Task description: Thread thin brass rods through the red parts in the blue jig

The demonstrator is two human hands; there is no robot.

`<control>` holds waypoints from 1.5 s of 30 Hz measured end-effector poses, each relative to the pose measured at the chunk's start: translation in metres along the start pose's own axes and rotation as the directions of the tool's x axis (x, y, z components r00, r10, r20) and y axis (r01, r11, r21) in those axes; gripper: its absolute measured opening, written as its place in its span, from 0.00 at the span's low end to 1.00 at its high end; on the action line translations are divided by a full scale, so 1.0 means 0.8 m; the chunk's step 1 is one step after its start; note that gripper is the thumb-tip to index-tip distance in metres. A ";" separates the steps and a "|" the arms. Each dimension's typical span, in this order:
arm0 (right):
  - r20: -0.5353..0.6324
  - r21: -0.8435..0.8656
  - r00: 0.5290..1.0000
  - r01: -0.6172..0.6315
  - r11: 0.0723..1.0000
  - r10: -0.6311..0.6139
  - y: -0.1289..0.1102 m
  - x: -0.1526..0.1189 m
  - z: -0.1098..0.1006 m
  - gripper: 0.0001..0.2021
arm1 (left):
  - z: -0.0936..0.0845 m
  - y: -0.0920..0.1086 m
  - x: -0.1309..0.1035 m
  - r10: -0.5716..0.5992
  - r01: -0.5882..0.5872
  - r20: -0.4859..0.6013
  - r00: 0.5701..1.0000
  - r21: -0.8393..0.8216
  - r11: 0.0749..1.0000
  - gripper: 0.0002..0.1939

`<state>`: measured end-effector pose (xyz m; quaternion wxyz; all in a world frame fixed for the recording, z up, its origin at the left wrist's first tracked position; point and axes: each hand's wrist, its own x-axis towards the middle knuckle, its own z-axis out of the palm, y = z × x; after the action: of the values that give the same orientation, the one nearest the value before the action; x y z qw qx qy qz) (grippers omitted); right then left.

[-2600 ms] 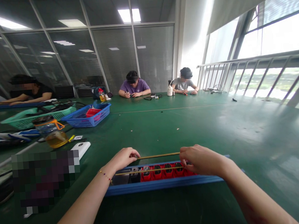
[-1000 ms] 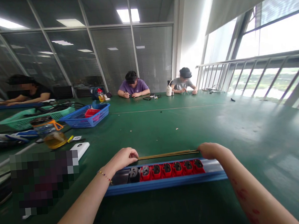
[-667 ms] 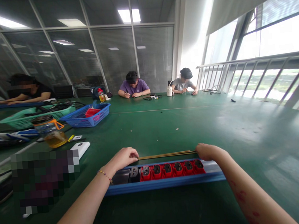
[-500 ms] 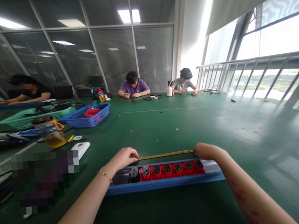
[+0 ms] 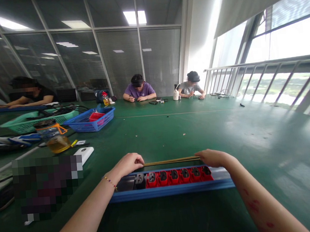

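Daylight from the window [image 5: 293,35] glares off the tabletop [image 5: 252,126] (frame edges stretched).

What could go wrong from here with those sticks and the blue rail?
The thin yellow sticks could slide apart if the left hand or right hand at their ends shifts unevenly. The right forearm covers the right end of the blue rail and might bump it. A bump could unseat the red blocks; how firmly they sit isn't visible.
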<state>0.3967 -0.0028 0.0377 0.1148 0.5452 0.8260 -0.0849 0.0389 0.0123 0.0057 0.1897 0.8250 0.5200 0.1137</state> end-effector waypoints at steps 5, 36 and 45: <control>-0.046 0.001 0.998 -0.041 0.999 0.041 0.005 0.002 0.002 0.18 | 0.000 0.002 0.000 -0.002 0.002 0.001 1.000 0.024 1.000 0.10; -0.254 0.132 0.967 0.063 0.989 -0.028 0.008 0.031 0.012 0.11 | 0.000 0.005 -0.004 0.005 0.005 -0.055 0.998 0.181 0.983 0.04; -0.368 0.428 0.925 0.256 0.867 -0.092 0.032 -0.002 -0.015 0.07 | -0.034 0.040 -0.015 0.040 -0.051 -0.073 0.996 -0.149 0.987 0.12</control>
<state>0.4198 0.0088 0.0494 -0.1708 0.4851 0.8345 -0.1979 0.0494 -0.0059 0.0445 0.2307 0.8155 0.4971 0.1859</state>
